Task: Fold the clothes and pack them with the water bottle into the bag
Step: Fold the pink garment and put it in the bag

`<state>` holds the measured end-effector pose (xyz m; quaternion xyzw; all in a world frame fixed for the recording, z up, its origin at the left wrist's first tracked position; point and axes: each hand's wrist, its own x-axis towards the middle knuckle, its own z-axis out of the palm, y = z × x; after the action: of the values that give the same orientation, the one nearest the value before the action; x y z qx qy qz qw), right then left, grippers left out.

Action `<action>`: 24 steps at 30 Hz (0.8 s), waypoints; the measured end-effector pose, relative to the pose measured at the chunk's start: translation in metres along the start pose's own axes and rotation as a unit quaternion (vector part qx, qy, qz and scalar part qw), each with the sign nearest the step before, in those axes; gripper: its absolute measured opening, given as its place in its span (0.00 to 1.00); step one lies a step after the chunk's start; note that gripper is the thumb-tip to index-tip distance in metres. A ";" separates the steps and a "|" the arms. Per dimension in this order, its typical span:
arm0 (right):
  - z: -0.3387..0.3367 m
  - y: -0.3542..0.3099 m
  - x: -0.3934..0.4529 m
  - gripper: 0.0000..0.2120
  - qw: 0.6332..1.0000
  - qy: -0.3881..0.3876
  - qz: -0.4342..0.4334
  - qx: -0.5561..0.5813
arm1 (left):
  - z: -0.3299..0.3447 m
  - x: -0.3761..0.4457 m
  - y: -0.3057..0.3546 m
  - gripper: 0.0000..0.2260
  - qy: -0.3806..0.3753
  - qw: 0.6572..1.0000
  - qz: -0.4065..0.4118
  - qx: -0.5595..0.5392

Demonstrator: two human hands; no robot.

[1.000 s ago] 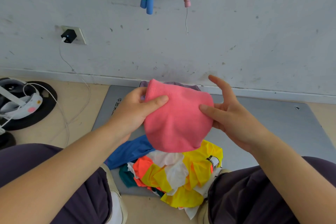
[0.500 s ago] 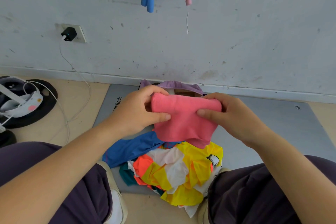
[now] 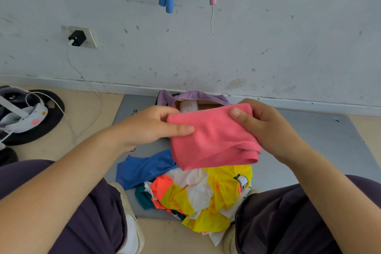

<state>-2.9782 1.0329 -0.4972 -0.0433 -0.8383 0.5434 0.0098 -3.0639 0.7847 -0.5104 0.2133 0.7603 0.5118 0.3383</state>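
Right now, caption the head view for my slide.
Both hands, left hand and right hand, hold a folded pink cloth above a clothes pile.

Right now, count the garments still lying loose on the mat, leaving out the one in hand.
3 at least: a blue garment at the left, a teal one below it, and a yellow-orange-white one between the feet. More may lie hidden underneath.

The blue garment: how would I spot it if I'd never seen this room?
Start at the grey mat by the wall, then find the clothes heap between the person's knees. The blue garment sticks out from its left side, plain and one colour beside the yellow, orange and white piece.
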 end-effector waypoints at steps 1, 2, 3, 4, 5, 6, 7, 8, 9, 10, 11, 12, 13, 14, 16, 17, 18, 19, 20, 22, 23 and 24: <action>0.000 -0.001 0.000 0.16 1.000 -0.017 -0.006 0.003 | -0.004 -0.003 0.002 0.21 -0.070 0.997 -0.008 0.023; 0.001 -0.002 -0.001 0.17 0.999 -0.041 -0.010 0.007 | -0.004 -0.006 0.004 0.19 -0.132 0.991 -0.007 0.033; 0.004 -0.002 -0.002 0.19 0.998 -0.068 -0.010 0.011 | -0.001 -0.007 0.004 0.18 -0.174 0.984 -0.005 0.025; 0.007 -0.003 -0.003 0.19 0.995 -0.094 -0.007 0.015 | 0.004 -0.008 0.005 0.19 -0.192 0.981 -0.010 0.009; 0.012 -0.003 -0.004 0.18 0.993 -0.115 -0.007 0.014 | 0.012 -0.008 0.006 0.20 -0.191 0.981 -0.019 -0.006; 0.018 -0.003 -0.005 0.17 0.991 -0.131 -0.011 0.008 | 0.021 -0.007 0.006 0.18 -0.181 0.983 -0.023 -0.006; 0.024 -0.003 -0.005 0.15 0.990 -0.138 -0.016 0.003 | 0.029 -0.005 0.006 0.13 -0.164 0.986 -0.020 0.011; 0.029 -0.002 -0.005 0.15 0.991 -0.131 -0.019 0.005 | 0.035 -0.003 0.005 0.09 -0.141 0.989 -0.012 0.030; 0.032 0.000 -0.004 0.16 0.994 -0.105 -0.017 0.018 | 0.038 -0.001 0.003 0.06 -0.112 0.993 -0.006 0.039; 0.032 0.001 -0.002 0.18 0.997 -0.064 -0.013 0.030 | 0.037 0.002 0.000 0.05 -0.079 0.996 -0.008 0.039; 0.029 0.002 0.001 0.19 0.999 -0.021 -0.013 0.037 | 0.035 0.003 -0.003 0.06 -0.043 0.999 -0.015 0.026; 0.024 0.001 0.003 0.19 0.999 0.005 -0.016 0.038 | 0.031 0.004 -0.006 0.09 -0.007 1.000 -0.025 0.003; 0.018 0.001 0.004 0.19 0.999 0.011 -0.019 0.040 | 0.028 0.005 -0.007 0.11 0.021 0.999 -0.034 -0.025; 0.014 0.000 0.004 0.18 0.999 -0.003 -0.020 0.047 | 0.026 0.006 -0.009 0.14 0.042 0.997 -0.040 -0.050; 0.011 0.000 0.003 0.15 0.997 -0.056 -0.026 0.054 | 0.024 0.008 -0.009 0.20 0.070 0.993 -0.050 -0.075; 0.011 0.000 0.002 0.15 0.995 -0.078 -0.030 0.051 | 0.024 0.008 -0.010 0.22 0.075 0.992 -0.056 -0.082; 0.012 0.000 0.001 0.14 0.994 -0.093 -0.031 0.050 | 0.024 0.007 -0.010 0.22 0.073 0.991 -0.060 -0.090; 0.012 0.000 0.000 0.14 0.993 -0.100 -0.030 0.053 | 0.024 0.006 -0.009 0.22 0.066 0.991 -0.065 -0.101; 0.011 0.000 0.000 0.13 0.993 -0.102 -0.028 0.059 | 0.024 0.006 -0.009 0.22 0.055 0.990 -0.070 -0.112; 0.007 -0.002 0.000 0.12 0.993 -0.094 -0.028 0.065 | 0.023 0.004 -0.008 0.17 0.031 0.987 -0.074 -0.138; 0.004 -0.002 0.000 0.13 0.993 -0.090 -0.031 0.071 | 0.023 0.004 -0.006 0.16 0.023 0.985 -0.073 -0.153; 0.002 -0.002 0.001 0.13 0.992 -0.088 -0.036 0.085 | 0.022 0.004 -0.006 0.16 0.019 0.983 -0.072 -0.167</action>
<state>-2.9790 1.0305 -0.4963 0.0356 -0.7878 0.6136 -0.0410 -3.0498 0.7992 -0.5222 0.0894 0.6839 0.6096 0.3907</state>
